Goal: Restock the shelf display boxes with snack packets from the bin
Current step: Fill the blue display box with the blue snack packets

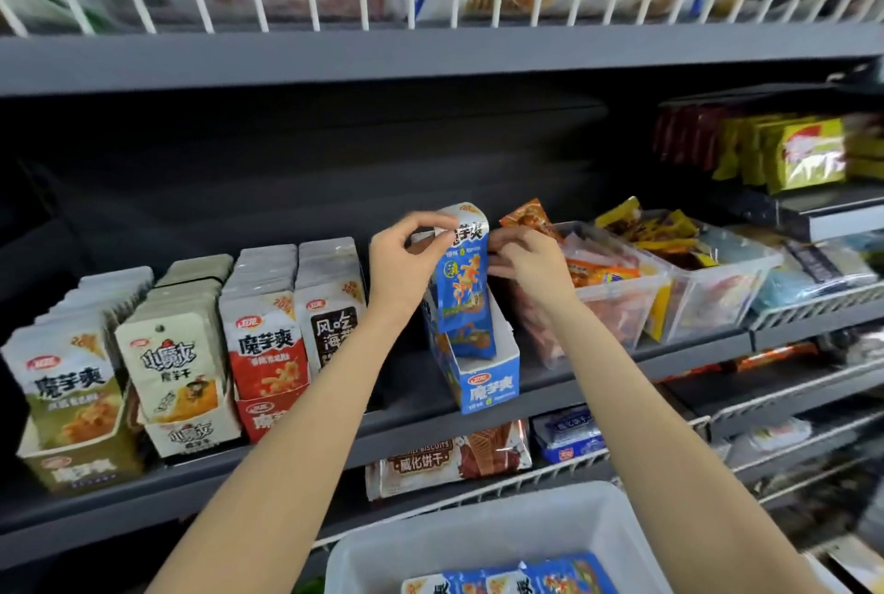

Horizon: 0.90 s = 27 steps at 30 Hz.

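The blue snack packets point(463, 273) stand upright in the blue display box point(483, 378) on the grey shelf point(598, 368), with their tops rising well above the box's cut-down front. They appear to be light, flexible foil pouches with a slick printed face; judged from that, they will bend and slide against each other, so the stiffer sealed top edge is the sound place to take hold. The left hand point(406, 265) is curled, its thumb and forefinger pinching the white top of the front packet from the left side. The right hand point(526, 261) is at the right edge of the same stack, fingers bent in against the packets; it appears to grip them, though its fingertips are hidden behind the pouches. The box looks only partly filled, with room behind the stack. Below, the white bin point(478, 531) holds more blue packets point(521, 581) of the same kind. To the left stand fuller display boxes of green point(71, 383), cream point(177, 354) and red packets point(268, 349); to the right, clear tubs point(617, 301) of assorted snacks.
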Each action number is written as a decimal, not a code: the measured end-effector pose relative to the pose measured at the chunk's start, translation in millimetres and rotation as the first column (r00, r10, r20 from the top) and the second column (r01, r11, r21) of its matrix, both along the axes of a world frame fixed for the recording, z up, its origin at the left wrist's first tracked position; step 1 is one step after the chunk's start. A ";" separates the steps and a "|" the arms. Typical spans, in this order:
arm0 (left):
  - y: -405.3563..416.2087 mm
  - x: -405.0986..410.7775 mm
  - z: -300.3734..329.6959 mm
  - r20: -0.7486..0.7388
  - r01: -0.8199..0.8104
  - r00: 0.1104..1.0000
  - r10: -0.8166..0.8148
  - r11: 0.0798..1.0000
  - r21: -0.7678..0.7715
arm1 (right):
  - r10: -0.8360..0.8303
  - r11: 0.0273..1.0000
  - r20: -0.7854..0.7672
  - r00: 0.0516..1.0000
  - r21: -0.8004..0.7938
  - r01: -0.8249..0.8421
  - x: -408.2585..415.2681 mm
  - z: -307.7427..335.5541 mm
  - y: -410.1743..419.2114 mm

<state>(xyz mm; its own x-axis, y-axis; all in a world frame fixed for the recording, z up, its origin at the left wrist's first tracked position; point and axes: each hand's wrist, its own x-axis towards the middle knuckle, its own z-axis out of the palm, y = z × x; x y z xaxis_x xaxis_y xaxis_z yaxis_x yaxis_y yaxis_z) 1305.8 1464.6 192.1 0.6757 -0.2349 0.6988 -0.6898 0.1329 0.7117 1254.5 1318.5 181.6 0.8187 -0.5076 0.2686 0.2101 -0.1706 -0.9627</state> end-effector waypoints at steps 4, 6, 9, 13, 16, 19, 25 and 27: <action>-6.9 14.3 -10.2 0.158 -0.080 0.986 0.060 0.989 0.127 | -0.098 0.973 0.011 0.995 -0.209 0.098 -8.2 -1.4 2.5; -5.8 23.6 -12.7 0.336 -0.143 0.940 0.055 0.960 0.241 | -0.156 0.908 -0.025 0.987 -0.398 0.134 -5.4 -0.8 3.1; -7.3 28.0 -11.3 0.450 -0.193 0.893 0.020 0.919 0.343 | -0.231 0.834 0.044 0.972 -0.505 0.221 -0.3 4.0 5.4; -7.6 22.1 -14.6 0.517 -0.282 0.856 0.015 0.851 0.442 | -0.307 0.720 0.106 0.946 -0.624 0.304 2.3 8.4 6.4; -0.9 13.1 -32.4 0.482 -0.326 0.874 0.061 0.809 0.489 | -0.321 0.677 0.058 0.945 -0.684 0.272 4.0 0.2 10.5; 3.7 2.2 -46.2 0.389 -0.374 0.907 0.160 0.730 0.572 | -0.315 0.686 -0.037 0.948 -0.699 0.201 8.1 -8.9 14.7; 6.7 -2.6 -45.5 0.248 -0.317 0.948 0.199 0.671 0.670 | -0.353 0.689 -0.089 0.931 -0.698 0.195 15.8 -13.0 20.8; 8.3 0.2 -44.4 0.248 -0.308 0.951 0.184 0.638 0.706 | -0.324 0.700 -0.084 0.942 -0.691 0.179 16.0 -15.2 22.5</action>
